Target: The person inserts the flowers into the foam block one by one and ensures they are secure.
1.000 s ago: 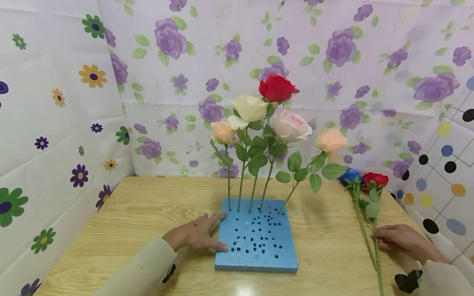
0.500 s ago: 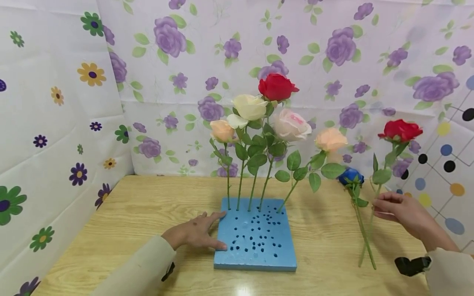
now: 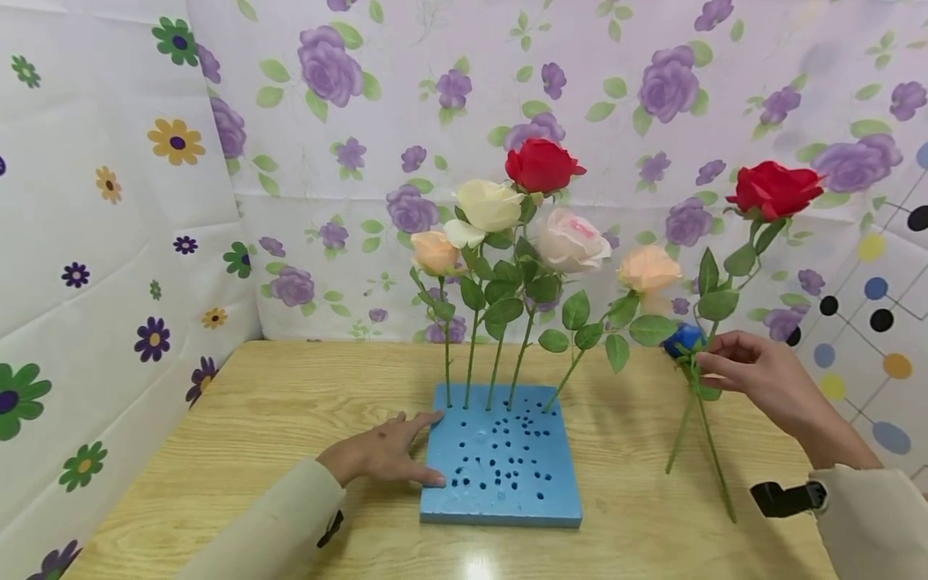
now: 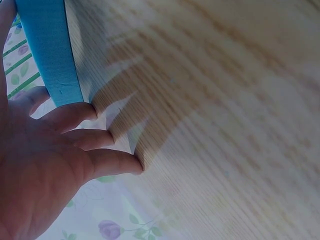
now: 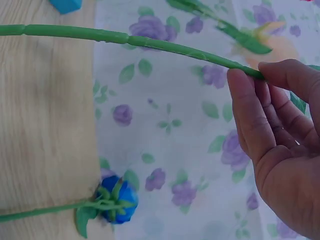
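Observation:
My right hand (image 3: 772, 391) pinches the green stem of a red rose (image 3: 774, 191) between thumb and fingertips; the bloom stands above the hand, leaning right. In the right wrist view the stem (image 5: 110, 36) runs left from the fingertips. A blue rose (image 3: 684, 340) lies on the table behind it, partly hidden by the hand. My left hand (image 3: 380, 455) rests with spread fingers against the left side of a blue foam block (image 3: 507, 506) full of holes. In the left wrist view the fingertips touch the wood beside the block.
Several roses stand in the block's back row: a peach rose (image 3: 436, 253), a cream rose (image 3: 487, 206), another red rose (image 3: 544, 166), a pale pink rose (image 3: 573, 242) and a peach rose leaning right (image 3: 649, 270). A floral cloth (image 3: 348, 242) hangs behind the wooden table (image 3: 319, 379).
My right hand has picked the red rose up from beside the blue rose, raising it upright and moving it up and slightly left. The left hand has stayed at the block.

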Motion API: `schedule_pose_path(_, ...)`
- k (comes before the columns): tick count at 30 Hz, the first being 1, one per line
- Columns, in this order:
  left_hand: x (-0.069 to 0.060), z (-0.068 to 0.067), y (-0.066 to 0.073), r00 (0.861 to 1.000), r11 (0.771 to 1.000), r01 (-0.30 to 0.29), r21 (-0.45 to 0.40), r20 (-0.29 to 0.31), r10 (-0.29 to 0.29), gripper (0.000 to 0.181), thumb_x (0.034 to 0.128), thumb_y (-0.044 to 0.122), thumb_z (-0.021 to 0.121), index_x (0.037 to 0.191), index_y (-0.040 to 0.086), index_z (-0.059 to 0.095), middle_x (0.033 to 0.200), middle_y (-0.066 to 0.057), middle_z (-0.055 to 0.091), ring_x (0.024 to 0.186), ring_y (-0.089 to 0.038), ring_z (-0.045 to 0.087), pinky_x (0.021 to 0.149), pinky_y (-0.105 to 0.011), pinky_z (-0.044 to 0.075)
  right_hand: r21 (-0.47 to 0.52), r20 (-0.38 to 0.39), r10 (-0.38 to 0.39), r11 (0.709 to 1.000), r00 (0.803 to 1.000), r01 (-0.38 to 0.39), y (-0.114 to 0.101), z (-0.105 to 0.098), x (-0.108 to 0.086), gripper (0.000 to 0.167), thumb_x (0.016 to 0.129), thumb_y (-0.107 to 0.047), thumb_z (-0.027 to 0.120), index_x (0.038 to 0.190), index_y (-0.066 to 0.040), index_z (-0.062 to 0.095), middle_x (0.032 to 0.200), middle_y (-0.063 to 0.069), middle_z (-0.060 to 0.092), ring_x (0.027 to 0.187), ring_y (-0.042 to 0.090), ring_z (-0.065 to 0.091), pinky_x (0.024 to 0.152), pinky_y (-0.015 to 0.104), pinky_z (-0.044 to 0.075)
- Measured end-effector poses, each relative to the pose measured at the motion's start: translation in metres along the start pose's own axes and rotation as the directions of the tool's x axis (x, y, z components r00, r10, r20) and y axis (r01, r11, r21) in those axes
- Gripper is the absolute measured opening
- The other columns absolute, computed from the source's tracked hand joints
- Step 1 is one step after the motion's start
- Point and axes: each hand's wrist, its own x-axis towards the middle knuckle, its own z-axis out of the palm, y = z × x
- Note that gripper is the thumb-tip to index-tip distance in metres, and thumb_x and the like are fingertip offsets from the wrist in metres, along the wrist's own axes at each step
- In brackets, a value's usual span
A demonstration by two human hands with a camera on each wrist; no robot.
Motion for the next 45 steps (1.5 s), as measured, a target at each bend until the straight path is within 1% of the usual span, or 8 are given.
schedule_pose_path(6,0.001,0.0,0.0,1.0,1.0,0.003,0.002,-0.006,-0.003,0.102,0.0786,0.062,0.076,0.16,0.028,0.024,0.161,-0.016,0.028,0.147,-0.048,0.012,0.109,-0.072,0.023,0.017,-0.023,-0.042,0.999,0.999,0.043,-0.016,0.006,0.001,0.037,0.1,-0.029,0.064,0.116,0.004,0.056,0.097,0.004,0.067,0.087,0.015,0.071,0.074,0.026,0.059)
schedule_pose_path(13,0.0,0.0,0.0,1.0,1.0,-0.003,-0.002,-0.007,0.003,0.102,0.0789,0.062,0.077,0.16,0.027,0.025,0.161,-0.014,0.029,0.147,-0.049,0.012,0.109,-0.072,0.023,0.017,-0.025,-0.072,0.997,0.997,0.072,-0.035,0.015,0.004,0.036,0.099,-0.028,0.065,0.115,0.004,0.056,0.1,0.009,0.067,0.087,0.016,0.072,0.075,0.027,0.059)
schedule_pose_path(17,0.0,0.0,0.0,1.0,1.0,-0.006,-0.008,0.0,0.006,0.103,0.079,0.061,0.077,0.16,0.026,0.024,0.161,-0.015,0.028,0.147,-0.049,0.012,0.109,-0.072,0.022,0.028,-0.025,-0.083,0.996,0.996,0.084,-0.047,0.019,0.006,0.036,0.099,-0.027,0.065,0.116,0.004,0.055,0.099,0.006,0.067,0.086,0.014,0.072,0.074,0.028,0.059)
schedule_pose_path(25,0.0,0.0,0.0,1.0,1.0,0.004,-0.013,0.001,-0.004,0.102,0.079,0.062,0.076,0.16,0.029,0.023,0.161,-0.017,0.027,0.147,-0.048,0.012,0.109,-0.072,0.023,0.059,-0.053,-0.122,0.99,0.991,0.126,-0.074,0.032,0.016,0.037,0.099,-0.03,0.064,0.114,0.003,0.056,0.103,0.008,0.064,0.09,0.015,0.07,0.077,0.028,0.059)
schedule_pose_path(29,0.0,0.0,-0.001,1.0,1.0,0.002,-0.013,0.001,-0.002,0.102,0.0789,0.062,0.076,0.16,0.028,0.024,0.161,-0.018,0.027,0.147,-0.048,0.012,0.109,-0.072,0.023,0.135,-0.058,-0.161,0.977,0.985,0.167,-0.079,0.044,0.024,0.033,0.099,-0.026,0.065,0.11,0.004,0.056,0.1,0.007,0.064,0.089,0.017,0.07,0.078,0.03,0.059)
schedule_pose_path(33,0.0,0.0,-0.002,1.0,1.0,-0.003,-0.017,0.003,0.003,0.102,0.0792,0.062,0.076,0.16,0.028,0.023,0.161,-0.019,0.027,0.147,-0.049,0.012,0.109,-0.072,0.023,0.178,-0.069,-0.178,0.966,0.982,0.188,-0.084,0.058,0.033,0.031,0.099,-0.022,0.066,0.108,0.006,0.057,0.099,0.006,0.065,0.088,0.017,0.07,0.079,0.031,0.059)
schedule_pose_path(39,-0.001,0.001,-0.002,1.0,1.0,-0.009,-0.017,0.012,0.01,0.103,0.0796,0.063,0.075,0.16,0.027,0.022,0.161,-0.019,0.026,0.147,-0.05,0.012,0.108,-0.073,0.022,0.172,-0.064,-0.183,0.966,0.981,0.192,-0.09,0.076,0.044,0.029,0.1,-0.021,0.064,0.109,0.005,0.057,0.103,0.012,0.062,0.091,0.019,0.069,0.084,0.035,0.058)
schedule_pose_path(45,0.0,0.0,-0.001,1.0,1.0,-0.007,-0.013,0.001,0.007,0.103,0.0793,0.062,0.076,0.16,0.027,0.023,0.161,-0.017,0.027,0.147,-0.049,0.012,0.109,-0.072,0.022,0.201,-0.054,-0.174,0.963,0.983,0.182,-0.093,0.089,0.053,0.028,0.101,-0.019,0.062,0.111,0.006,0.056,0.108,0.018,0.059,0.093,0.02,0.068,0.085,0.033,0.058)
